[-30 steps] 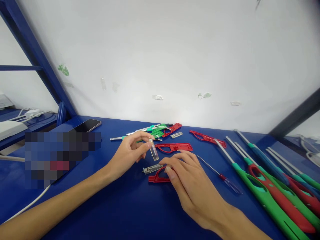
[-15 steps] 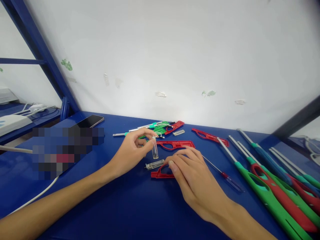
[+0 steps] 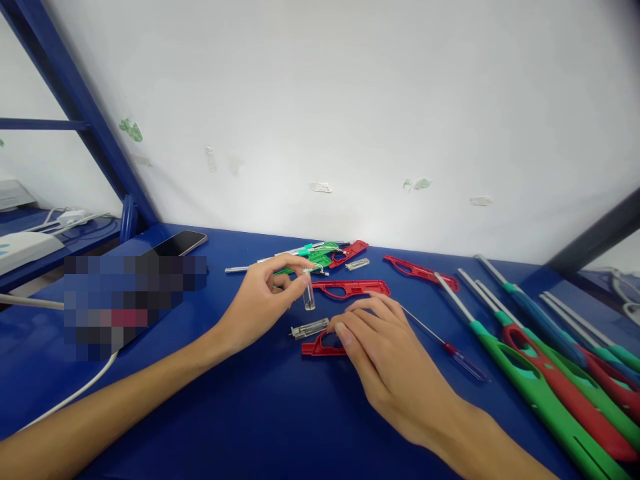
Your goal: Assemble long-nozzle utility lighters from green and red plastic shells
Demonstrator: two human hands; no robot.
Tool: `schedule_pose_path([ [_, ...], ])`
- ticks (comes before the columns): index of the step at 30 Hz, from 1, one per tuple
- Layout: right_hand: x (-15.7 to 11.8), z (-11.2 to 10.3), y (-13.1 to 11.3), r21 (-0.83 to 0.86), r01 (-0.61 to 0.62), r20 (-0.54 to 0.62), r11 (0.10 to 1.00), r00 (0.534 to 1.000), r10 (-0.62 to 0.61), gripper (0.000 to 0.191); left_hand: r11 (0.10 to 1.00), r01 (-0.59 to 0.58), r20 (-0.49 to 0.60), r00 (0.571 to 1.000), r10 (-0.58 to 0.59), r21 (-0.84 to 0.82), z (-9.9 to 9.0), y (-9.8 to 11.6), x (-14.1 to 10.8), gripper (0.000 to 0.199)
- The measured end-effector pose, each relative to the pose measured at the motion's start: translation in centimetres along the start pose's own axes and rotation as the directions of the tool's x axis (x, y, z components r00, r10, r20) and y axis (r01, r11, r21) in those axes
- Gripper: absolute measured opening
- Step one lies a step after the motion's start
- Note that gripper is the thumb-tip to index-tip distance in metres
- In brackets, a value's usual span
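1. Left hand point(image 3: 265, 290) pinches a clear, narrow plastic tube point(image 3: 309, 299) beyond the looped red plastic shell point(image 3: 314, 349).
2. Right hand point(image 3: 393, 353) curls over the shell; cannot tell its grip.
3. Likely step: handling the tube; next calls for a steady pinch.

On a smooth blue tabletop point(image 3: 240, 413), the person's left hand point(image 3: 263, 293) pinches a slim, clear plastic cartridge point(image 3: 309, 298) between thumb and fingers, its lower end pointing down. The right hand point(image 3: 383, 360) curves over a flat red plastic shell piece point(image 3: 315, 349), hiding part of it; a second clear cartridge point(image 3: 310, 329) lies just beside its fingertips. To the right lies a screwdriver with a translucent purple handle point(image 3: 466, 363), near several long-necked green, red and blue lighters point(image 3: 545, 407) with metal tubes.
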State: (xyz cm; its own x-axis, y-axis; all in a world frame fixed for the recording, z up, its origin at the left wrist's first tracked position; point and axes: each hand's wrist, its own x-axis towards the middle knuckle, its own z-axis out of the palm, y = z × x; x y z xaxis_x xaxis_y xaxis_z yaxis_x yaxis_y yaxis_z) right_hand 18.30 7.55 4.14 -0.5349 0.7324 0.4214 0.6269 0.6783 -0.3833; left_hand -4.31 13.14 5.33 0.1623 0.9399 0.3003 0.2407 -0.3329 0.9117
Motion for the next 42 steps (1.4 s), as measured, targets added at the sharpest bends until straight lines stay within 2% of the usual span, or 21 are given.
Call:
schedule_pose_path([
  [16,0.0,-0.07,0.03,-0.015,-0.012,0.019,1.0,1.0,0.012,0.031,1.0,-0.011,0.016,1.0,0.011,-0.015,-0.08,0.05,0.02,0.031],
  [23,0.14,0.04,0.05,-0.014,-0.006,0.024,1.0,1.0,0.006,0.029,0.999,-0.033,0.107,0.994,0.036,-0.025,0.15,-0.08,-0.16,0.029],
  [32,0.1,0.12,0.12,-0.03,0.017,0.013,0.999,1.0,-0.017,0.028,0.997,-0.073,0.164,0.984,0.073,-0.005,-0.17,-0.21,0.22,0.029],
  [42,-0.12,0.01,0.0,-0.047,0.016,0.003,0.999,1.0,-0.016,0.032,0.999,-0.018,0.322,0.947,0.004,0.039,-0.14,-0.7,0.05,0.031],
])
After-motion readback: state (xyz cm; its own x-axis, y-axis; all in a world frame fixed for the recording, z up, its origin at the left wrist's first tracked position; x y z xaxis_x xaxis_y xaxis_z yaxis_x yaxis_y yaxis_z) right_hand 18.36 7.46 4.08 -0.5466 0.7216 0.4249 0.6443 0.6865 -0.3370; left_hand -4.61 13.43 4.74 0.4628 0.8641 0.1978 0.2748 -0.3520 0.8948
